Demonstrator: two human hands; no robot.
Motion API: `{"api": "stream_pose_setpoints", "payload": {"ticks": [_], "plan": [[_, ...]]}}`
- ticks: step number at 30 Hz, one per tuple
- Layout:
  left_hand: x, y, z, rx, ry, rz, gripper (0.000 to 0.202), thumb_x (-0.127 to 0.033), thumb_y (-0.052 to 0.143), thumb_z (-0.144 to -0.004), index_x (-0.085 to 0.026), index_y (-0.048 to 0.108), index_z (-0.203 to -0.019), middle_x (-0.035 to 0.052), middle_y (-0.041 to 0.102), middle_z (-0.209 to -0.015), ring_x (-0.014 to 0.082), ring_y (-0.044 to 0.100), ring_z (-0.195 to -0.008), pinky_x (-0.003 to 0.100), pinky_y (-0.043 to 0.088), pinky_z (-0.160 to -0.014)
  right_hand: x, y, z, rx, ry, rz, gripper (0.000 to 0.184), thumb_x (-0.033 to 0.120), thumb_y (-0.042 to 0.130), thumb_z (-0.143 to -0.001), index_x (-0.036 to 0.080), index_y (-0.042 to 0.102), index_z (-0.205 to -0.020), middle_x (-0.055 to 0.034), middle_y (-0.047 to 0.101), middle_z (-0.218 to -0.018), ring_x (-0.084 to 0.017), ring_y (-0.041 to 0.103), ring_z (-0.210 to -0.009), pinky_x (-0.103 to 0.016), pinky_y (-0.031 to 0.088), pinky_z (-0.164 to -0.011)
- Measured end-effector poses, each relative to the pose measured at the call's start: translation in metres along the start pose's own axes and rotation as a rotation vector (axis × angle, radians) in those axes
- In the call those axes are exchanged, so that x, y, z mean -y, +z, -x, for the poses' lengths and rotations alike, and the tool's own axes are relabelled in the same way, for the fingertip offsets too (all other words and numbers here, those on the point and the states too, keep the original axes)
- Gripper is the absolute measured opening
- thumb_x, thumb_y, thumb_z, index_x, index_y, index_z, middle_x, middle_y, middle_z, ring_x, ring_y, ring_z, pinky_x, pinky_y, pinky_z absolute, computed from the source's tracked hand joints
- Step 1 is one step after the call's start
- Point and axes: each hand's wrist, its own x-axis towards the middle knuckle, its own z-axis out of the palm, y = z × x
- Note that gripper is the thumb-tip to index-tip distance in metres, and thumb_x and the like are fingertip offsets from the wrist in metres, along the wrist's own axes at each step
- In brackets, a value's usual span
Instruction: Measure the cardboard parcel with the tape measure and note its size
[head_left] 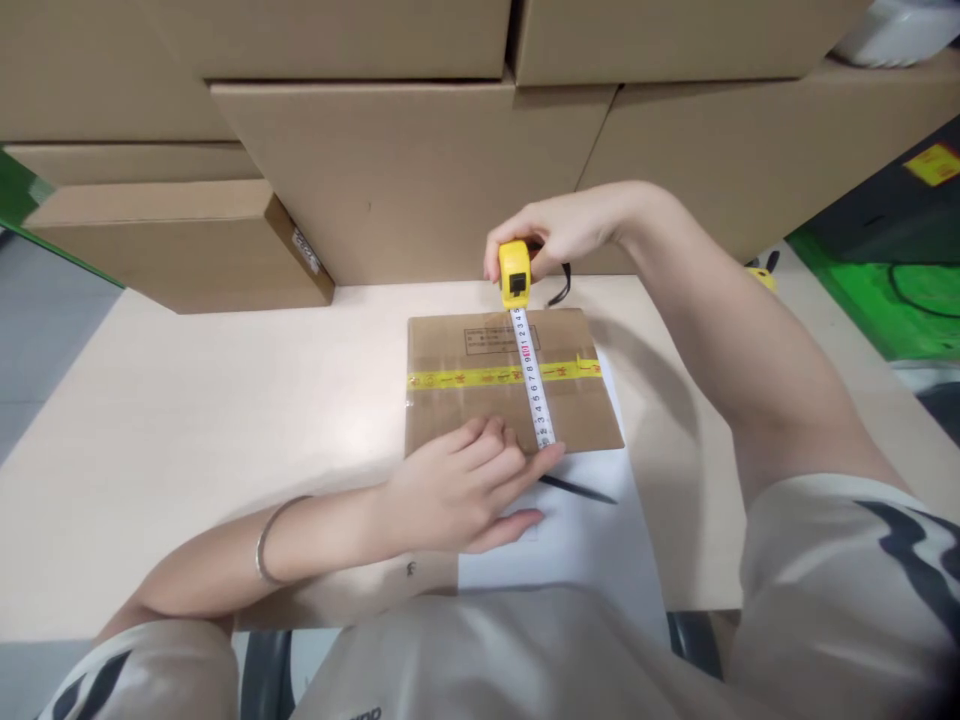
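A small cardboard box (pixel 480 405) with a yellow printed tape band lies flat on the table. My right hand (pixel 559 235) grips a yellow tape measure (pixel 514 275) at the box's far edge, and a black wrist strap hangs beside it. The white blade (pixel 533 385) is drawn out across the box top to its near edge. At that near end rests the stretched index finger of my left hand (pixel 465 485). Its thumb is apart and its other fingers are loosely bent over the box. A dark pen (pixel 579 489) lies on a white paper sheet (pixel 592 550), partly hidden by my left hand.
Large cardboard boxes (pixel 420 170) stand stacked along the back of the table (pixel 322 370). A flatter carton (pixel 180 245) leans at the back left. Behind my right arm, a yellow and black object (pixel 763 275) is partly hidden. Some white item (pixel 896 35) sits at the top right.
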Motion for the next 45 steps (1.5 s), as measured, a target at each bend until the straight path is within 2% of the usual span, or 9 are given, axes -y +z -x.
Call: {"api": "stream_pose_setpoints", "payload": {"ticks": [3,6,14,19,23,29,33,38,45], "plan": [[-0.001,-0.001,-0.001,-0.005,-0.002,-0.004,0.06,-0.053,0.044,-0.099,-0.008,0.053,-0.139,0.0087,0.064,-0.097,0.0241,0.06,-0.096,0.037,0.045,-0.095,-0.01,-0.002,0.003,0.226,-0.068,-0.047,0.025,0.035,0.075,-0.078,0.024,0.075,-0.1,0.0037,0.071,-0.087,-0.012,0.063,-0.077,-0.03,0.052,-0.073],[0.0,0.0,-0.002,-0.003,-0.001,-0.024,0.06,-0.053,0.043,-0.1,-0.009,0.054,-0.139,0.0081,0.065,-0.095,0.0235,0.061,-0.094,0.037,0.047,-0.094,0.001,-0.002,0.02,0.153,-0.078,-0.058,0.025,0.033,0.073,-0.079,0.024,0.074,-0.102,0.0005,0.072,-0.096,-0.015,0.063,-0.083,-0.031,0.051,-0.073],[0.015,-0.022,0.011,-0.265,0.099,0.134,0.015,-0.029,0.06,-0.093,-0.024,0.065,-0.106,0.0005,0.063,-0.076,0.0184,0.063,-0.08,0.033,0.057,-0.076,0.094,0.044,0.11,0.205,-0.155,-0.069,0.034,0.013,0.06,-0.079,0.031,0.072,-0.105,-0.0002,0.07,-0.102,-0.016,0.066,-0.081,-0.029,0.053,-0.066],[0.057,-0.027,0.028,-0.402,-0.688,0.298,0.033,-0.036,0.066,-0.09,-0.025,0.06,-0.121,0.0026,0.058,-0.09,0.0171,0.058,-0.079,0.035,0.056,-0.072,0.071,0.055,0.164,-0.162,0.048,-0.356,0.042,0.022,0.069,-0.079,0.035,0.065,-0.118,-0.0005,0.069,-0.123,-0.023,0.067,-0.109,-0.034,0.056,-0.083],[0.09,0.002,0.043,-0.061,-1.139,0.647,0.06,-0.067,0.053,-0.091,-0.019,0.064,-0.126,0.0079,0.062,-0.099,0.0232,0.063,-0.088,0.041,0.059,-0.08,0.02,0.073,0.182,-0.509,0.493,-0.746,0.019,0.026,0.07,-0.079,0.027,0.067,-0.097,-0.0029,0.07,-0.105,-0.015,0.061,-0.076,-0.028,0.047,-0.06],[0.102,0.03,0.043,0.027,-0.969,1.334,0.068,-0.069,0.024,-0.1,-0.023,0.058,-0.137,0.0073,0.071,-0.126,0.031,0.059,-0.13,0.047,0.046,-0.116,0.014,0.101,0.179,-0.44,0.507,-1.065,0.017,0.033,0.072,-0.077,0.024,0.068,-0.089,0.0007,0.059,-0.079,-0.01,0.044,-0.058,-0.026,0.037,-0.053],[0.112,0.02,0.037,-0.197,-0.838,1.214,0.075,-0.064,0.053,-0.093,-0.033,0.027,-0.157,0.0046,0.043,-0.159,0.0326,0.031,-0.153,0.054,0.029,-0.127,0.034,0.089,0.183,-0.541,0.45,-0.998,0.016,0.035,0.07,-0.074,0.024,0.071,-0.086,0.0009,0.059,-0.07,-0.01,0.044,-0.054,-0.028,0.037,-0.052],[0.116,0.016,0.041,-0.307,-0.462,0.886,0.11,-0.057,0.086,-0.067,-0.038,0.024,-0.156,0.0081,0.036,-0.157,0.0373,0.04,-0.144,0.057,0.039,-0.12,0.053,0.063,0.192,-0.801,0.404,-0.91,0.02,0.039,0.072,-0.07,0.029,0.069,-0.086,-0.0031,0.067,-0.088,-0.011,0.042,-0.052,-0.026,0.024,-0.041],[0.096,0.049,0.058,-0.365,-0.286,0.781,0.135,-0.051,0.095,-0.053,-0.038,0.011,-0.158,0.013,0.035,-0.153,0.0378,0.044,-0.139,0.06,0.046,-0.113,0.098,0.047,0.144,-0.662,0.075,-0.342,0.057,0.031,0.079,-0.082,0.039,0.056,-0.134,0.0,0.065,-0.122,-0.016,0.069,-0.096,-0.027,0.057,-0.074]]}}
